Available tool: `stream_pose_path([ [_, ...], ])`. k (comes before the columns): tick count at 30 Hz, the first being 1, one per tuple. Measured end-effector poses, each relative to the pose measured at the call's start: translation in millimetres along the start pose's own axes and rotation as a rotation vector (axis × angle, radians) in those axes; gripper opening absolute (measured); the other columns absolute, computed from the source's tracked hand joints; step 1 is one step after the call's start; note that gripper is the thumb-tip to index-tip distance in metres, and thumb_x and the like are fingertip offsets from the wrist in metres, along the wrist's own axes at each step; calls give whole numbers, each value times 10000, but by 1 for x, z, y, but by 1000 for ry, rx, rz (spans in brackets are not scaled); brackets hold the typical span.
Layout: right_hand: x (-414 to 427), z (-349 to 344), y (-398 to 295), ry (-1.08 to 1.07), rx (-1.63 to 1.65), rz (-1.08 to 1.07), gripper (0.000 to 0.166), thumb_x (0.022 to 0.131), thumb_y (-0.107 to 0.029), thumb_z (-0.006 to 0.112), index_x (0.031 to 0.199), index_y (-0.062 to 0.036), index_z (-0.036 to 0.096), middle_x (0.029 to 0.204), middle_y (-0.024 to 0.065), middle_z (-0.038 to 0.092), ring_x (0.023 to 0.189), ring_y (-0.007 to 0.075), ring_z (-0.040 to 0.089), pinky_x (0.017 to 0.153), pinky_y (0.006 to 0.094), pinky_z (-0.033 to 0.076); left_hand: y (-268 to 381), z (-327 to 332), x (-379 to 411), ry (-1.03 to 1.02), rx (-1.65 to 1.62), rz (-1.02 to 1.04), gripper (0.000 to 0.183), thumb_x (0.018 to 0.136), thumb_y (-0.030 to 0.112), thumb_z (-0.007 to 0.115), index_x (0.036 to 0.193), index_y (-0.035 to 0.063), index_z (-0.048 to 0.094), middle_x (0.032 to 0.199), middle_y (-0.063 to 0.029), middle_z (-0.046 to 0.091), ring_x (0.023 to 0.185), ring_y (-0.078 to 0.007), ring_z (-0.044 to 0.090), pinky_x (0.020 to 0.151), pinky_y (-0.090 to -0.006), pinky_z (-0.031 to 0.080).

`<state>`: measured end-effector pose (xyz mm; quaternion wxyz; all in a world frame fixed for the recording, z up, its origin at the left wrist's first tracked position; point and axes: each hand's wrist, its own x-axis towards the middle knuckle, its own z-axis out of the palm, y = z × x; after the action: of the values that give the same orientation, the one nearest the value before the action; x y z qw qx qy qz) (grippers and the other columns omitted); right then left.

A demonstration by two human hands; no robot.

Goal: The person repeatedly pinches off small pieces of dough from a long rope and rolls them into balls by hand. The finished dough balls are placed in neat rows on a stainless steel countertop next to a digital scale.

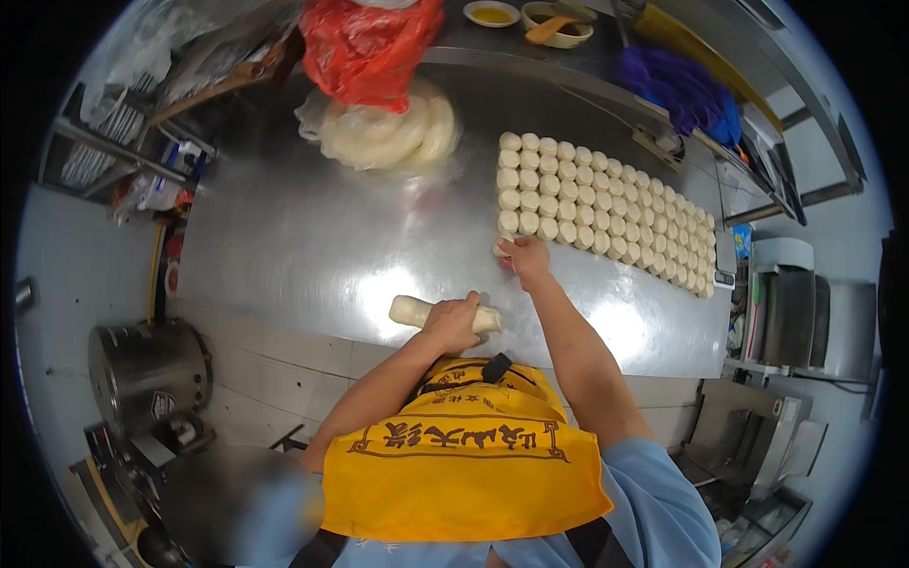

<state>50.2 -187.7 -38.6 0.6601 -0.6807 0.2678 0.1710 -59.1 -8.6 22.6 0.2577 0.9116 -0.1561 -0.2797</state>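
My left hand (454,321) is wrapped around a thick roll of pale dough (410,311) near the front edge of the steel table. Both ends of the roll stick out past my fingers. Farther forward and to the right, my right hand (527,260) pinches a small dough piece (502,247). That piece is at the near left corner of a block of dough pieces (603,199), set close together in rows. My fingers partly hide the held piece, and I cannot tell whether it touches the row.
A large plastic-covered dough mass (390,131) sits at the back, with a red plastic bag (373,53) over it. A bowl with a wooden-handled brush (557,27) and a dish of yellow liquid (491,14) stand on the shelf. A scale (724,263) borders the rows' right end.
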Motion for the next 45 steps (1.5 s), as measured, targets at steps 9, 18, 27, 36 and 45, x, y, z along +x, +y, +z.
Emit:
stream_pose_path([
  [9,5,9,-13,117,-563,2,504,835,-448,742,1011,16,659,918,125,667,603,185,640,519,294,525,-7,7,-5,88,-121,2,573,703,273,768,1124,33,462,983,-203,665,965,-386,643,846,-443,497],
  [18,-122,24,6,-129,-744,-547,443,919,-394,596,1092,13,622,994,282,647,945,417,634,835,461,497,-2,-12,8,223,-340,-65,526,767,204,700,1201,36,455,1003,-219,673,985,-410,638,851,-466,501],
  [27,-126,20,44,177,-750,-515,433,975,-388,539,994,39,605,840,239,680,817,415,660,739,446,520,1,3,27,31,-118,42,303,794,256,659,1013,48,634,943,-201,692,950,-410,645,832,-463,520],
  [36,-120,23,41,244,-522,-345,458,967,-415,540,915,32,621,854,275,668,827,429,653,752,462,505,9,1,24,101,-95,66,265,810,205,635,1014,36,642,950,-185,702,915,-364,674,778,-460,540],
  [45,-104,20,63,315,-276,-294,375,956,-335,574,900,34,616,801,164,661,746,251,621,692,383,500,15,16,34,170,22,13,259,793,239,646,976,56,646,904,-142,712,856,-320,691,748,-451,533],
])
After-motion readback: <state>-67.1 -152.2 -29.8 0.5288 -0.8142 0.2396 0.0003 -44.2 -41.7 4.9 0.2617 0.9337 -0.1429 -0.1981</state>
